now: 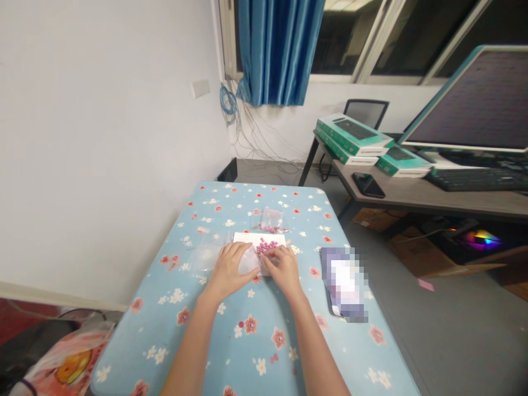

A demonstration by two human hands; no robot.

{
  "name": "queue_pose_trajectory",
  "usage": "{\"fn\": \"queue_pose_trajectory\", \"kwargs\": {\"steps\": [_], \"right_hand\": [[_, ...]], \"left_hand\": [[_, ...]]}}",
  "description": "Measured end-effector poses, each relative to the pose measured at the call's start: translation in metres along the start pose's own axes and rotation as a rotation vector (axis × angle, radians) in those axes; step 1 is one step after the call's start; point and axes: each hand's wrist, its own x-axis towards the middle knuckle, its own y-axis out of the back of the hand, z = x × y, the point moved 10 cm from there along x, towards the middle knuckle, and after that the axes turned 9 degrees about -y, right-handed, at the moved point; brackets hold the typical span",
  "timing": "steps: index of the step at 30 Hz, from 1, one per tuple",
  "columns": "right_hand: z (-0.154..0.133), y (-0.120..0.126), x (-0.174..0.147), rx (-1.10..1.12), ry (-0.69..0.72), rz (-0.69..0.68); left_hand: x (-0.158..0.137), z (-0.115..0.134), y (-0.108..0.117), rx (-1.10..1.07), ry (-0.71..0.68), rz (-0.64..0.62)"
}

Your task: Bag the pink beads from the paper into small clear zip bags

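On the flowery table [264, 341], left hand [228, 269] pinches a clear bag [248, 263]; right hand [284, 267] fingers close on pink beads [267, 245] piled on the white sheet [247, 237]. Looks like most beads aren't bagged yet; a second bag [272, 220] sits behind.

Office: monitor [474, 102], keyboard [478, 179] (boxed ones [355, 137] stacked) on desk [412, 195].

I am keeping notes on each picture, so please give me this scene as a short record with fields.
surface: table with a light blue flowered cloth
left hand: left hand rests on a clear plastic bag, fingers bent
right hand: right hand touches the pink beads, pinch unclear
beads lie on: white sheet
behind the sheet: second small bag with pink beads
right of hands: blurred flat thing
background: desk with green boxes, monitor
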Motion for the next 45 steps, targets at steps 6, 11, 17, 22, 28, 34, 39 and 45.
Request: {"fn": "queue_pose_trajectory", "kwargs": {"steps": [6, 11, 17, 22, 28, 34, 39, 45], "right_hand": [[0.001, 0.003, 0.003, 0.342, 0.007, -0.100], [-0.005, -0.005, 0.000, 0.349, 0.033, -0.183], [-0.003, -0.007, 0.000, 0.309, 0.043, -0.180], [-0.001, 0.001, 0.001, 0.125, 0.057, -0.073], [-0.009, -0.010, -0.005, -0.180, 0.096, -0.101], [-0.011, -0.008, -0.006, -0.229, 0.092, -0.071], [-0.010, -0.009, -0.007, -0.250, 0.081, -0.076], [-0.012, -0.011, -0.008, -0.269, 0.081, -0.101]], "left_hand": [[0.001, 0.008, -0.011, -0.098, -0.004, -0.049], [0.001, 0.013, -0.016, -0.151, 0.002, -0.090], [0.000, 0.012, -0.016, -0.147, 0.017, -0.114], [0.000, 0.010, -0.014, -0.098, 0.016, -0.120], [-0.001, 0.007, -0.012, -0.069, 0.017, -0.110], [-0.002, 0.004, -0.012, -0.035, 0.030, -0.115], [-0.001, 0.004, -0.012, -0.024, 0.030, -0.122], [-0.002, 0.003, -0.012, -0.016, 0.033, -0.128]]}}
